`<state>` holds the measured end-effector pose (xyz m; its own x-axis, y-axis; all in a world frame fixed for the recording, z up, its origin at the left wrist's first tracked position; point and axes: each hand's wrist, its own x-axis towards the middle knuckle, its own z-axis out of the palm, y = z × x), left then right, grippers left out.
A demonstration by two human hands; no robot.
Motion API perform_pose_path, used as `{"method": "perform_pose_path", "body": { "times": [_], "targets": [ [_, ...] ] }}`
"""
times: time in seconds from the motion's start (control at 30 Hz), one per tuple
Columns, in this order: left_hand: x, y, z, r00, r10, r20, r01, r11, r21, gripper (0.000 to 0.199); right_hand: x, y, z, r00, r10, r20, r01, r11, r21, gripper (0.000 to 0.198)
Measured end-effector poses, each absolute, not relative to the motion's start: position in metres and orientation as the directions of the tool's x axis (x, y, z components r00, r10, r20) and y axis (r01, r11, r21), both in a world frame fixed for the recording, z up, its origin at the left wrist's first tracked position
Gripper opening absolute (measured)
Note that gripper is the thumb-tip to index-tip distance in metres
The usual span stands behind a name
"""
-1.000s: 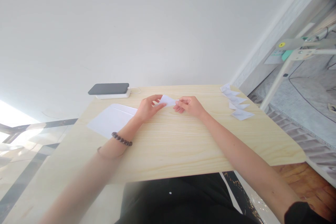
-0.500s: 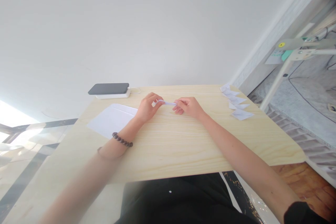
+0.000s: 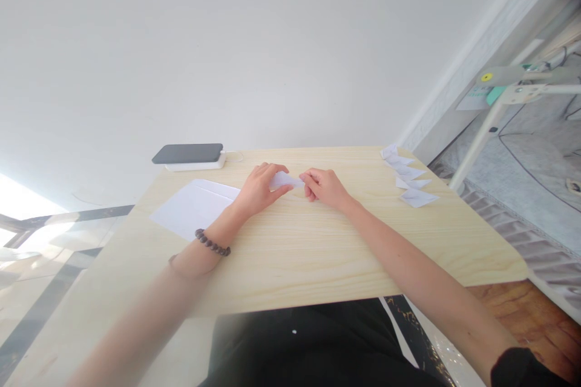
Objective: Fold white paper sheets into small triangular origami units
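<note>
A small piece of folded white paper is between my two hands over the middle of the table. My right hand pinches its right end between thumb and curled fingers. Around the left part of the paper curves my left hand, thumb along the near edge and fingers along the far edge; its grip looks loose. A bead bracelet circles my left wrist. Beside the left forearm lies a flat white sheet of paper with a crease, partly covered by that arm.
Several folded white paper pieces stand in a row at the table's right. At the back left, a dark phone rests on a white block with a cable. The light wooden table meets a white wall behind.
My left thumb and fingers have spread apart, and the folded paper now shows a broader face instead of a thin edge. The right hand keeps its pinch nearly in place.
</note>
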<state>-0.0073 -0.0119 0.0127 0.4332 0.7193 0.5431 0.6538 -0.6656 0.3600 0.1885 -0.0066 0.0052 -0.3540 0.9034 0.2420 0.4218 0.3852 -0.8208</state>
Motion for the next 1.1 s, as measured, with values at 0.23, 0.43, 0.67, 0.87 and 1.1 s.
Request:
{"method": "perform_pose_path", "body": {
  "times": [0.23,0.43,0.67,0.87,1.1],
  "targets": [
    [-0.01,-0.007,0.01,0.472,0.682,0.559,0.667,-0.691,0.28,0.01,0.189,-0.003,0.001,-0.296,0.933,0.205,0.425,0.321,-0.846,0.041],
    [-0.01,-0.007,0.007,0.53,0.674,0.514,0.614,-0.723,0.315,0.012,0.191,0.002,-0.003,-0.312,0.942,0.126,0.31,0.226,-0.923,0.041],
    [-0.009,-0.011,0.009,0.445,0.756,0.48,0.66,-0.639,0.395,0.02,0.204,0.014,0.006,-0.398,0.912,-0.101,-0.014,-0.117,-0.993,0.069],
    [-0.007,-0.013,0.011,0.4,0.789,0.465,0.655,-0.602,0.457,0.021,0.201,0.009,0.004,-0.383,0.922,0.049,0.033,0.066,-0.997,0.042],
    [-0.007,-0.009,0.005,0.229,0.863,0.451,0.621,-0.487,0.615,0.027,0.189,0.0,-0.001,-0.325,0.884,0.337,0.181,0.407,-0.895,0.029]
  ]
}}
